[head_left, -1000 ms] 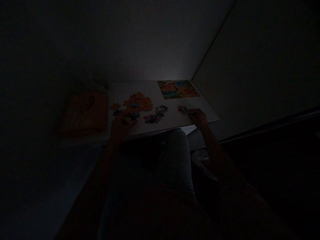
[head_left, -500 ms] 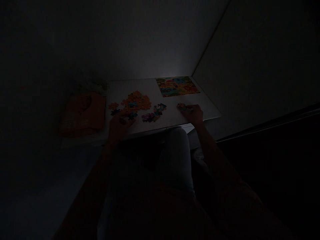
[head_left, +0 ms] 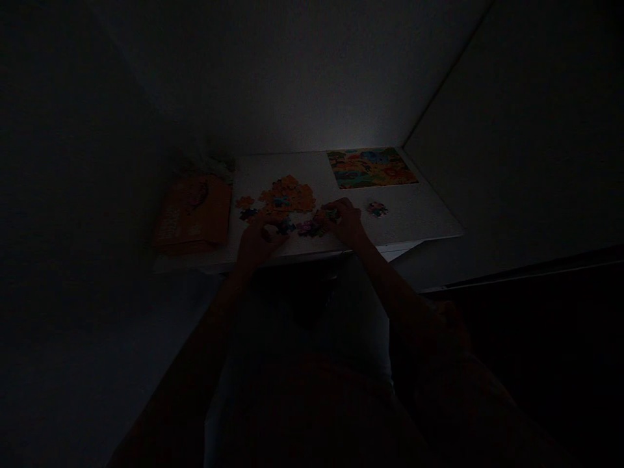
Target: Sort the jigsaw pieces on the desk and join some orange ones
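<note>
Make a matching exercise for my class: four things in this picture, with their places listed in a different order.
Things:
1. Box
2. Picture
3. Pile
4. Small cluster

Places:
A. Just right of the right hand
B. Heaped between box and picture
C. At the left end of the table
D. Flat at the back, beyond the right hand

Pairs: 1-C, 2-D, 3-B, 4-A
</note>
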Demonstrator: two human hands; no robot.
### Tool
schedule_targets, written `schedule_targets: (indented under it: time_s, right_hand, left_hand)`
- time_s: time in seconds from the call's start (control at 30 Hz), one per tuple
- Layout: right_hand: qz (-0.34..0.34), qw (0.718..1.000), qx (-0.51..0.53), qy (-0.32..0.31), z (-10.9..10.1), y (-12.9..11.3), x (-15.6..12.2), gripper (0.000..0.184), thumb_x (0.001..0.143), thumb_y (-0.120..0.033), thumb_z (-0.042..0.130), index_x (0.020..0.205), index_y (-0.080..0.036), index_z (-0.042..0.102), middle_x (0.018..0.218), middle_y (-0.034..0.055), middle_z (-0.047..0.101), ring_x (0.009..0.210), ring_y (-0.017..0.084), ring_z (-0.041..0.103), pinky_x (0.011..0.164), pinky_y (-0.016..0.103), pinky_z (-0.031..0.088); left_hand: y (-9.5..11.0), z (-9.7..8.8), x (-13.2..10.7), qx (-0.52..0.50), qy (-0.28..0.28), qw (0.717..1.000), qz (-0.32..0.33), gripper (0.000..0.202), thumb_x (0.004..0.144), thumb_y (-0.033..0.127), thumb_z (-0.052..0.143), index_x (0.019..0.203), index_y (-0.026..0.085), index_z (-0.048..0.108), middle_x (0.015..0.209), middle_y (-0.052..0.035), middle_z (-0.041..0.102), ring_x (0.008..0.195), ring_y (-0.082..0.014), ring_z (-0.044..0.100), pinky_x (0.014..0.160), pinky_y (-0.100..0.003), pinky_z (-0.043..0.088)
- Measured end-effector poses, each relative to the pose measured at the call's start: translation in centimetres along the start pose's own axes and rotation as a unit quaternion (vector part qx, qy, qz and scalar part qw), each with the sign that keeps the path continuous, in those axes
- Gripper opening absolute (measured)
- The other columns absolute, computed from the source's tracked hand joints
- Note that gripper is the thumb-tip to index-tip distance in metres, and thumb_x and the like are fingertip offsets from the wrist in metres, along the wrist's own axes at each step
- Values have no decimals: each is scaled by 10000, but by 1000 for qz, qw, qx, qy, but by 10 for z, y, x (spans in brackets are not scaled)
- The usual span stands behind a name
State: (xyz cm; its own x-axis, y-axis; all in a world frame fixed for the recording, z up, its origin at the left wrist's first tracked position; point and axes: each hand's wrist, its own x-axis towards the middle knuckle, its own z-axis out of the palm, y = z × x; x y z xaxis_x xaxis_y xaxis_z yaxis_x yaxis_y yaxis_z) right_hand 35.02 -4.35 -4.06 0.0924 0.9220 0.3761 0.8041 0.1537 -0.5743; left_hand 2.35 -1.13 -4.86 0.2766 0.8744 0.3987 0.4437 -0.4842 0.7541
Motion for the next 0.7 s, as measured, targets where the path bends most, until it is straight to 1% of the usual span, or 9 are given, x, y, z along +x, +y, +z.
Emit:
schedule_targets:
  time_s: [0.07,0.13,0.23,0.33,0.4,0.47,0.57,0.63,0.7]
  right_hand:
    - [-23,1000,9,-19,11,-18,1,311,1163,-582,858,1260,-297,937,1437,141,801,1384,404,761,1305,673,492]
    - [-47,997,14,-52,22,-35,3,334,1172,-617,849,1179,-301,956,1399,132,819,1388,405,754,1318,681,479]
    - [-66,992,31,-99,33,-51,6,349,1154,-624,876,1125,-287,964,1330,127,843,1295,379,776,1238,608,544]
    - [-53,992,57,-104,28,-45,10,346,1145,-613,882,1095,-278,952,1287,120,840,1157,333,794,1136,535,599]
    - [-32,995,70,-64,14,-26,13,379,1139,-649,872,1066,-281,924,1259,115,831,1106,316,793,1107,515,623]
    - [-4,997,71,-4,-9,4,14,430,1133,-710,842,1045,-291,887,1223,114,824,1099,312,783,1076,501,645]
    - [62,994,47,76,-53,61,10,480,1103,-751,811,993,-285,834,1140,126,825,1052,326,777,985,509,667]
    - [125,986,-1,109,-81,98,4,493,1115,-739,759,978,-268,815,1105,141,834,1025,325,792,935,504,675]
    - [153,977,-69,130,-103,129,-3,487,1096,-717,753,964,-252,817,1122,170,842,967,329,795,913,538,675]
  left_hand:
    - [-2,1,-2,0,-13,1000,28,443,903,382,1010,1296,251,855,1229,-62,861,760,-148,668,755,-325,573]
    - [-4,3,-4,16,-15,998,51,441,905,345,1015,1306,258,852,1171,-45,857,761,-149,673,768,-325,577]
    - [-9,8,-6,30,-6,998,59,451,923,325,1013,1333,270,833,1135,-25,849,771,-153,690,802,-327,598]
    - [-13,12,-5,37,22,997,61,742,839,363,1122,1476,260,756,1315,-69,851,906,-201,769,958,-391,659]
    - [-16,13,-2,68,56,994,63,909,771,388,1186,1533,241,712,1439,-137,824,1163,-308,816,1144,-494,649]
    - [-19,15,1,111,93,988,44,815,839,409,1155,1503,217,723,1489,-192,802,1391,-407,773,1273,-580,588]
    - [-23,20,6,156,117,981,-7,613,986,422,1035,1475,183,755,1512,-236,790,1489,-475,719,1341,-656,524]
    - [-23,23,7,171,106,979,-24,635,1008,459,1003,1521,179,755,1568,-251,769,1530,-513,680,1357,-708,492]
    - [-22,27,7,180,89,979,-24,660,1024,525,970,1553,192,757,1620,-257,747,1563,-548,639,1350,-759,475]
